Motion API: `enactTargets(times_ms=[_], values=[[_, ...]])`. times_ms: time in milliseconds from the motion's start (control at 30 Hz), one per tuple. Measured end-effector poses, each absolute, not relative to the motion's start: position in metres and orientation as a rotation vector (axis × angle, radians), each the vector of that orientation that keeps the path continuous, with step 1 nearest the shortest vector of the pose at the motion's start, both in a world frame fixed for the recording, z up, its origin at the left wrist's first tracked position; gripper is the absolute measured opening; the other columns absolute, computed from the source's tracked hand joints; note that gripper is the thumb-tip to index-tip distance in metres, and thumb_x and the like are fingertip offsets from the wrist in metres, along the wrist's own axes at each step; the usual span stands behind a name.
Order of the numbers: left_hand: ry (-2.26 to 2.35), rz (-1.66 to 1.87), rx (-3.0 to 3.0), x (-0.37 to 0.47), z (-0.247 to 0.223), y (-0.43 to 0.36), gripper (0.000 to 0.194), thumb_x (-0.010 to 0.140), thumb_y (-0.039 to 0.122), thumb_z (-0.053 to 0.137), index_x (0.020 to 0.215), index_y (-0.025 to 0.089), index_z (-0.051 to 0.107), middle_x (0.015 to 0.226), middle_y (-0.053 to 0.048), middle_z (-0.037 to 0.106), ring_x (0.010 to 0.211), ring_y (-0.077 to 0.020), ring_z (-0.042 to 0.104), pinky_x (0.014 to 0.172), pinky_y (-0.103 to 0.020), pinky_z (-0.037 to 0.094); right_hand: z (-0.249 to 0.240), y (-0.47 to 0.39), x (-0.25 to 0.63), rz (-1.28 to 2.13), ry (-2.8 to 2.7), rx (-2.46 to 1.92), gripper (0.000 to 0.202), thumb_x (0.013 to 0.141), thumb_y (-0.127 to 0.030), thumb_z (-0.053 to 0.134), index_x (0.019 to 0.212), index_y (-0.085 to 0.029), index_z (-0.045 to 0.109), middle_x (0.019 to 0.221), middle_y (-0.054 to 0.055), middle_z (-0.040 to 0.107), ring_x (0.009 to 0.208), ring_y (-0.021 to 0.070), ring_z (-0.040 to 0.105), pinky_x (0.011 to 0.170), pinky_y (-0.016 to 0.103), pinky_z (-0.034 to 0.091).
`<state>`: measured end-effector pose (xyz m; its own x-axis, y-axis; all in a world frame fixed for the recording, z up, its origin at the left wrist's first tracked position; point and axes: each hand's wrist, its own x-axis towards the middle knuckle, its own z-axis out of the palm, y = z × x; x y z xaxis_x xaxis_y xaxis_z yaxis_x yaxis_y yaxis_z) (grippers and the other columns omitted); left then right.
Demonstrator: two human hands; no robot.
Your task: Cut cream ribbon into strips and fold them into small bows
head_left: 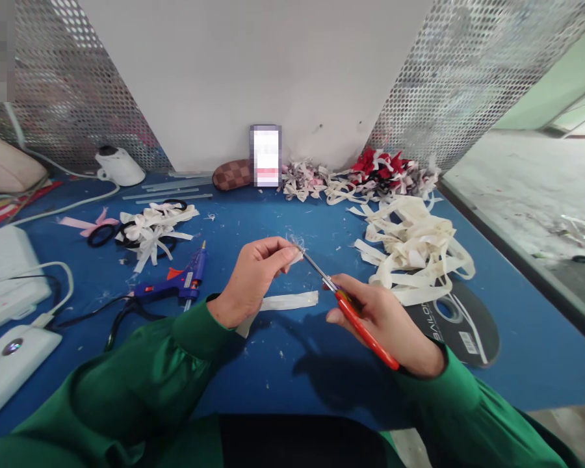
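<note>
left hand point(253, 276) pinches the frayed end of a white ribbon strip point(287, 301) just above the blue worktop point(273, 214), w/ the rest trailing down under the wrist. right hand point(385, 322) is closed round the red scissors point(351, 309), tips right at the pinched end. risk: blades sit v. close to the fingertips, so a slip could nick skin or cut too deep. glue gun point(173, 283) lies near left.

Your right hand point(387, 325) holds scissors point(346, 302) with thin shiny metal blades and smooth red plastic handles. Your left hand point(253, 276) pinches a soft, matt cloth ribbon point(287, 301), frayed at the tip. Under both hands, the blue table point(273, 364) looks smooth and dull.
</note>
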<state>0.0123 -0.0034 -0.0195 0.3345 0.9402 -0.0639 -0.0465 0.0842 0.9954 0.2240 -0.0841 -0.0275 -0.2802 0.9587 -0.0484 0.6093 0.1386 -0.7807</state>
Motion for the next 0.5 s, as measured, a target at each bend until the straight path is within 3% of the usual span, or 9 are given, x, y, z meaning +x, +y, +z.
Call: enactTargets(times_ms=[233,500], values=[[0.949,0.958,1.252,0.0122,-0.0195,-0.0026,0.021,0.086,0.035,0.067,0.076,0.017,0.072,0.056,0.006,0.039,0.052,-0.0077,0.026,0.051,-0.027,0.02,-0.0328,-0.083,0.2274,1.163,-1.853,-1.4,0.037,0.093,-0.057,0.061,0.099,-0.021,0.054,0.065,-0.008,0.039,0.059,0.0107,0.029,0.053,0.025,0.026],[1.025,0.979,1.304,0.0141,-0.0157,-0.0022,0.018,0.081,0.031,0.067,0.072,0.017,0.072,0.052,0.007,0.039,0.051,-0.0085,0.026,0.052,-0.027,0.024,-0.0293,-0.0813,0.2276,1.047,-1.961,-1.455,0.039,0.09,-0.059,0.064,0.101,-0.022,0.055,0.065,-0.008,0.039,0.059,0.0108,0.03,0.053,0.024,0.027]])
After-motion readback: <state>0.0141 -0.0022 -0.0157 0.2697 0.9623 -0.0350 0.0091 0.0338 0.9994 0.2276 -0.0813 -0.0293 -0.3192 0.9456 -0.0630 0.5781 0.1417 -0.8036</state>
